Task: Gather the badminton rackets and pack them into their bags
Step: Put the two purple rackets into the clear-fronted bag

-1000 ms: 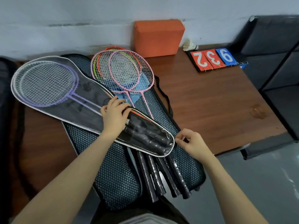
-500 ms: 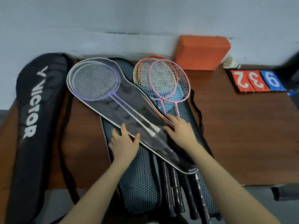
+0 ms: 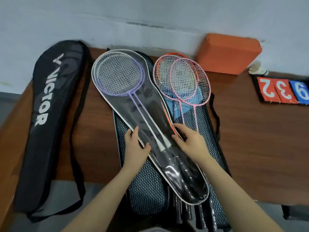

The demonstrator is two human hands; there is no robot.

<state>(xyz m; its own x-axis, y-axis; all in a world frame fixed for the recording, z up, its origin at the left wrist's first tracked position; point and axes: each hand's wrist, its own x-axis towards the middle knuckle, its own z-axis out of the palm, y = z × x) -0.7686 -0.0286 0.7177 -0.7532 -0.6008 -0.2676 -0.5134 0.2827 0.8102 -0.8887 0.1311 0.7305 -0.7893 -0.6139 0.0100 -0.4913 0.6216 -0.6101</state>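
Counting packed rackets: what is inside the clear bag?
Inside the clear bag lie two purple rackets, heads overlapping, black grips toward the person. Both hands, left hand and right hand, hold its edges. Glare hides the grip ends.

White "VICTOR" lettering with wing logo on long black fabric racket bag (image 3: 50, 118), well left of left hand's fingers (image 3: 133, 133). White digits 2, 3, 9, seen upside down, on red-and-blue flip scoreboard (image 3: 282, 90), far right of right hand's fingers (image 3: 179, 131).
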